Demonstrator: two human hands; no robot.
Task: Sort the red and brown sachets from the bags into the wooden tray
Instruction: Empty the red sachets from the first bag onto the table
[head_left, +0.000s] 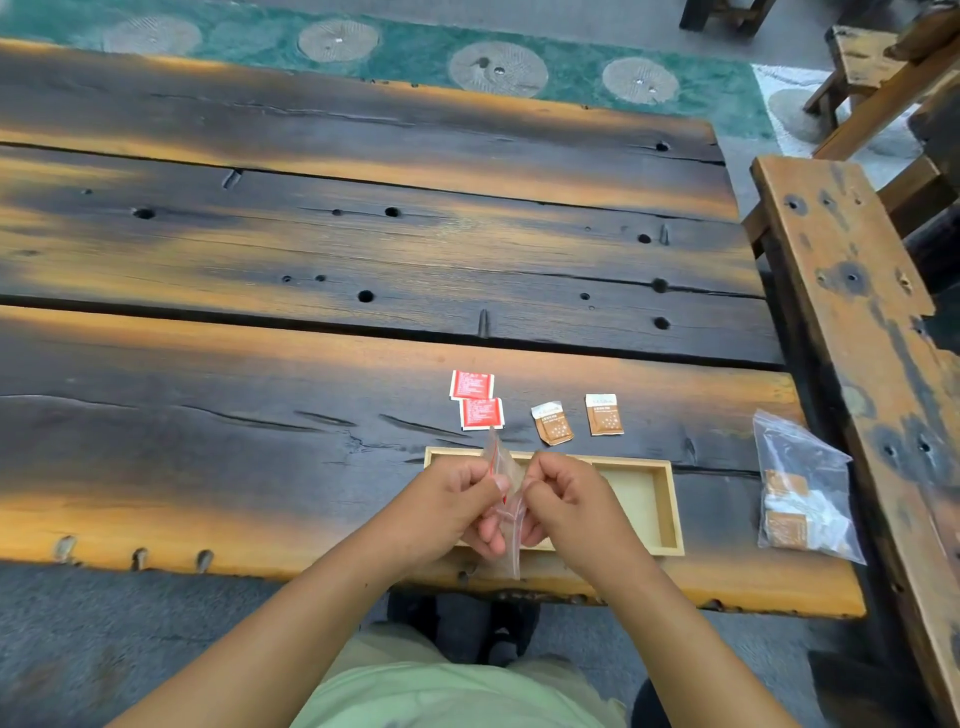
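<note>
This looks like an outdoor seating area, perhaps a café or garden terrace. A heavy plank table (363, 249) of charred, weathered wood with knots and bolt holes fills the frame. A matching rough bench (852, 322) stands at right, and paving with a green strip and round stone discs (497, 68) runs along the top.

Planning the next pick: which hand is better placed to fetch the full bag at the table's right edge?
Right. The right hand is nearer the bag of brown sachets than the left hand, though both now pinch the empty zip bag.
</note>
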